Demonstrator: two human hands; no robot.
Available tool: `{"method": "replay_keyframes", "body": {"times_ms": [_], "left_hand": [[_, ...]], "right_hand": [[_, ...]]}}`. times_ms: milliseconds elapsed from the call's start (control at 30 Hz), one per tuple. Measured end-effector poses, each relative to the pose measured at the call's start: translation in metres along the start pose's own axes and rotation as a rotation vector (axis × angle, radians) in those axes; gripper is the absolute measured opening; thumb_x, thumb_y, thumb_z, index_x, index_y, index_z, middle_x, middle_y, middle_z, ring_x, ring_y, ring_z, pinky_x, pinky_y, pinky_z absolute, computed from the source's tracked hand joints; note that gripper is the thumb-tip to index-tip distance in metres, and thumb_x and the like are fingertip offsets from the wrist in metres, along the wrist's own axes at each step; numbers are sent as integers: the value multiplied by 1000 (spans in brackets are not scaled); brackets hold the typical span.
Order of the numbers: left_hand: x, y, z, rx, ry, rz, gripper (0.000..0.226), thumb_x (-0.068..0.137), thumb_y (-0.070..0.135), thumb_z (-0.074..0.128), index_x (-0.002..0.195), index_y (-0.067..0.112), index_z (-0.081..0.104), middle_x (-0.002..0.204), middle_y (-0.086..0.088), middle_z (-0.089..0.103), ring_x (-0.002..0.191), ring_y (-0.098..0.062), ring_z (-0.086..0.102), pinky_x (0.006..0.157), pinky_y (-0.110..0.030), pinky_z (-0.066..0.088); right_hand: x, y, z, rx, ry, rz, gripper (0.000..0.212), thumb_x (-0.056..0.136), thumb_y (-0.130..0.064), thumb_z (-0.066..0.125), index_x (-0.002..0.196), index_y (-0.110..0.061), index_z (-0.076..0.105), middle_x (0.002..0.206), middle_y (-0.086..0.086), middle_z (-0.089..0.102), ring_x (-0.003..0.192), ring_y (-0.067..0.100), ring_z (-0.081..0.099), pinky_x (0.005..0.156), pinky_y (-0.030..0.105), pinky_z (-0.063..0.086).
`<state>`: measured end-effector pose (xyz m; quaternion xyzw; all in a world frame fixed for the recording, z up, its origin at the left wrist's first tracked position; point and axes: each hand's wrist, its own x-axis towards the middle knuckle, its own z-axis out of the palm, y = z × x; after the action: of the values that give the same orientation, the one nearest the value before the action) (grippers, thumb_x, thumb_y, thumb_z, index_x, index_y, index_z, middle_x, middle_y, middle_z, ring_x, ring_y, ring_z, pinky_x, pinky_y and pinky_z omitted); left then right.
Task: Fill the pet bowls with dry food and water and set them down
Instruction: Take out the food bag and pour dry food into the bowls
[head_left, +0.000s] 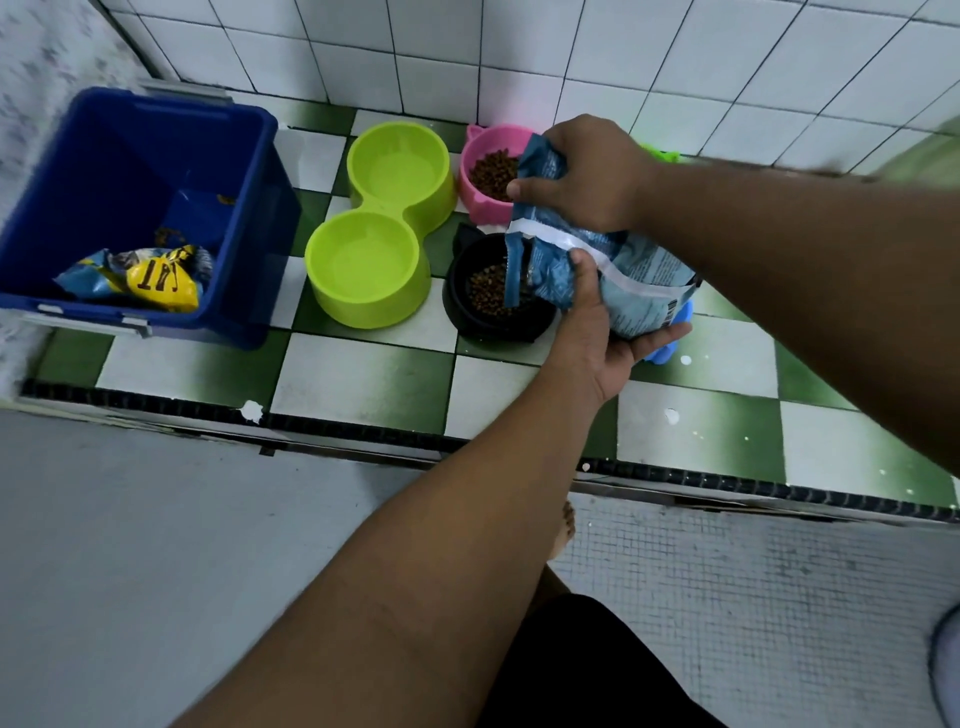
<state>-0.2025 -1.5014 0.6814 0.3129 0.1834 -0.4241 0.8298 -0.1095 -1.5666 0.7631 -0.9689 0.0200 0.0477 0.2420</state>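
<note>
1. Right hand: fingers and thumb are curled over the top edge of the food bag and clamped on it, just above and behind the black bowl.
2. Left hand: the thumb presses the bag's face and the other fingers cup its underside. This hand looks to be carrying the weight, to the right of the black bowl.
3. The bag is tilted mouth-down with its open flap hanging over the black bowl. I cannot tell whether food is falling.
4. The black bowl sits on the checked floor tiles with kibble inside.
5. The pink bowl, just behind it, also holds kibble.
6. The green double bowl, just to its left, shows no food in either well. Whether it holds water I cannot tell.
7. The blue tub, farther left, holds a yellow bag.
8. A blue object to the right is mostly hidden by the bag.
9. Judged step: pouring dry food into the black bowl, probably near enough.
10. Next move: the right hand lifts the mouth to level the bag so nothing spills. The green double bowl then needs filling, and no water source is in view.
</note>
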Motion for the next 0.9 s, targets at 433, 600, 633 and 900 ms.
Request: {"method": "replay_keyframes", "body": {"times_ms": [433,600,633,900], "left_hand": [[-5,4,-1,34,-23,-34,75,94,75,35,139,17,50,113,-11,59,97,-31,62,90,-58,52],[-2,8,-7,45,-17,-53,74,91,78,38,131,17,52,118,-13,58,98,-33,63,87,-58,54],[-2,8,-8,54,-14,-49,74,92,77,38,132,16,51,121,-14,58,98,-33,63,86,-58,55],[3,8,-2,104,15,-27,66,93,77,35,118,19,57,113,-13,62,97,-32,64,98,-60,52]], "right_hand": [[-4,-6,-4,32,16,46,34,91,-46,67,89,-12,63,67,-5,52,59,7,46,54,22,33],[-7,-5,-1,84,26,39,37,92,-44,66,94,-7,67,77,7,62,68,18,53,56,24,36],[-8,-4,-2,92,37,41,38,92,-44,66,94,-6,67,77,7,61,68,18,53,56,25,36],[-10,2,-6,114,61,25,37,92,-46,65,96,-9,68,77,2,63,65,13,53,59,26,37]]}}
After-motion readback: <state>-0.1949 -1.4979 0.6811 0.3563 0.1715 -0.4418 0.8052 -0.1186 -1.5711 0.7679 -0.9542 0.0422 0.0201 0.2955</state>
